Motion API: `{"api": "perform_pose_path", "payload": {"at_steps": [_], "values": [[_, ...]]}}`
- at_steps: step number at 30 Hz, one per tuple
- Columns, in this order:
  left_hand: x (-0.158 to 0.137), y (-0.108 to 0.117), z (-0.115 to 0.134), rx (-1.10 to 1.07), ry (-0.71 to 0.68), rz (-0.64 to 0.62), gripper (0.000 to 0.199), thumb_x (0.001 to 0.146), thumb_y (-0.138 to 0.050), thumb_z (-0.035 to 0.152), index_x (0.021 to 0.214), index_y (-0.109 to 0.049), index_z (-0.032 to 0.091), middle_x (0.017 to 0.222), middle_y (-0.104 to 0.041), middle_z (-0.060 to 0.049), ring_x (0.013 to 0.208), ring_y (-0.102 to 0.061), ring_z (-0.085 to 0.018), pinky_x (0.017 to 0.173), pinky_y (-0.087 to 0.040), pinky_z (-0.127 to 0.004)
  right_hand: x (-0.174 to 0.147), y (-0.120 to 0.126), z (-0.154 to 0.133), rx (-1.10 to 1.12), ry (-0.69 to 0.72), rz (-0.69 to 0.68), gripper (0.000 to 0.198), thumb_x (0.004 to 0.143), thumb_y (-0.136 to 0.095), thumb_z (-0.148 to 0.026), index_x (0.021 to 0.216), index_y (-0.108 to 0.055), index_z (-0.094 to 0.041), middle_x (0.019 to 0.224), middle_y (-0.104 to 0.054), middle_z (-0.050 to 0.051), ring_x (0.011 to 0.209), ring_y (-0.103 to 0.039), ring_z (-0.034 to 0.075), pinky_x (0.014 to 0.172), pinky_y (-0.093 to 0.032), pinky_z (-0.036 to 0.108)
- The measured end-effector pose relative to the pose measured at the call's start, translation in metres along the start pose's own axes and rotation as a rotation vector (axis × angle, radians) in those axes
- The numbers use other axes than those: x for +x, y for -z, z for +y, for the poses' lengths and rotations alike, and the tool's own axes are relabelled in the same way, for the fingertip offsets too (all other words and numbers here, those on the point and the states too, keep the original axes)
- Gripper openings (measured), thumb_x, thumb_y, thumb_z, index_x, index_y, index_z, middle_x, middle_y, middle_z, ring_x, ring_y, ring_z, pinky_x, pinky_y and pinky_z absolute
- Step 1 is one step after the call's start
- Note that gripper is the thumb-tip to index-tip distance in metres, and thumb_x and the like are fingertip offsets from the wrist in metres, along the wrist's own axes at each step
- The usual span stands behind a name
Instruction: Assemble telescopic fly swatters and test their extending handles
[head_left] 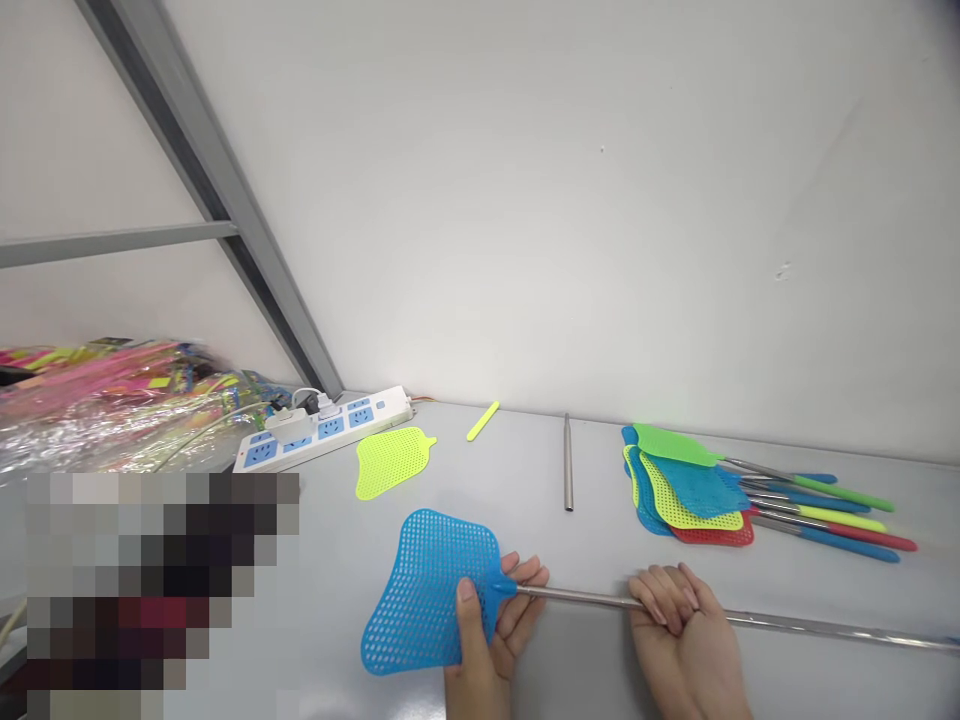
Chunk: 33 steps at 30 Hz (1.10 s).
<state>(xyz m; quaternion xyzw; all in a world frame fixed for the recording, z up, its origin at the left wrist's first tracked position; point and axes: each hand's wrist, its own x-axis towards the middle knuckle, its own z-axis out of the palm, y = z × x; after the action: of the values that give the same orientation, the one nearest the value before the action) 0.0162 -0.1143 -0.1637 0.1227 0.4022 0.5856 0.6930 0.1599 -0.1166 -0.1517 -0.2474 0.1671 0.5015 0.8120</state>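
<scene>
A blue fly swatter (427, 595) with a perforated head lies across both hands, its long metal rod running off to the right edge of the view. My left hand (491, 630) grips the swatter near the neck, thumb on top of the blue head and fingers behind it. Further right, my right hand (686, 630) is closed around the metal rod (795, 628). Beyond the hands, a separate metal tube (568, 465) lies on the table, along with a loose yellow swatter head (394, 460) and a slim yellow handle (483, 421).
A pile of swatters (690, 490) in blue, green, yellow and red lies at the right. A white power strip (330, 428) with plugs stands at the back left, by clear-wrapped colourful packages (127, 400). A wall (570, 220) rises behind the grey table (330, 590).
</scene>
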Motion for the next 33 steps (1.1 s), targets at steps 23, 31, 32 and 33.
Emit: {"api": "perform_pose_path", "payload": {"at_steps": [23,31,32,33], "values": [[-0.0020,-0.0005,-0.0015,-0.005,0.028,-0.012,0.047,0.070,-0.050,0.052,0.088,-0.062,0.010,0.087,-0.066,-0.014,0.088,-0.059,-0.027,0.083,-0.043,-0.041,0.0000,0.0069,0.0064,-0.087,0.025,-0.055,0.035,0.075,-0.045,-0.018,0.051,-0.021,-0.019,0.038,-0.022,-0.010,0.031,-0.020,0.004,0.032,-0.023,0.017],[-0.0028,-0.0028,-0.0021,-0.003,0.036,0.008,0.048,0.071,-0.048,0.053,0.087,-0.062,0.010,0.087,-0.066,-0.015,0.088,-0.059,-0.027,0.084,-0.043,-0.041,-0.0016,0.0071,0.0078,-0.133,0.040,-0.082,0.034,0.076,-0.045,-0.020,0.051,-0.021,-0.019,0.039,-0.022,-0.010,0.031,-0.020,0.004,0.033,-0.023,0.018],[-0.0028,-0.0030,-0.0023,-0.005,0.036,0.009,0.048,0.070,-0.048,0.053,0.087,-0.062,0.010,0.087,-0.066,-0.015,0.087,-0.060,-0.028,0.084,-0.043,-0.041,-0.0014,0.0073,0.0080,-0.141,0.043,-0.088,0.035,0.076,-0.046,-0.020,0.051,-0.021,-0.019,0.039,-0.022,-0.010,0.031,-0.020,0.005,0.033,-0.023,0.018],[-0.0028,-0.0030,-0.0026,-0.006,0.034,0.009,0.048,0.070,-0.048,0.053,0.087,-0.062,0.010,0.087,-0.066,-0.015,0.087,-0.060,-0.028,0.084,-0.043,-0.041,-0.0012,0.0074,0.0082,-0.145,0.047,-0.092,0.035,0.076,-0.046,-0.021,0.051,-0.021,-0.019,0.039,-0.021,-0.010,0.031,-0.019,0.005,0.033,-0.023,0.018]]}}
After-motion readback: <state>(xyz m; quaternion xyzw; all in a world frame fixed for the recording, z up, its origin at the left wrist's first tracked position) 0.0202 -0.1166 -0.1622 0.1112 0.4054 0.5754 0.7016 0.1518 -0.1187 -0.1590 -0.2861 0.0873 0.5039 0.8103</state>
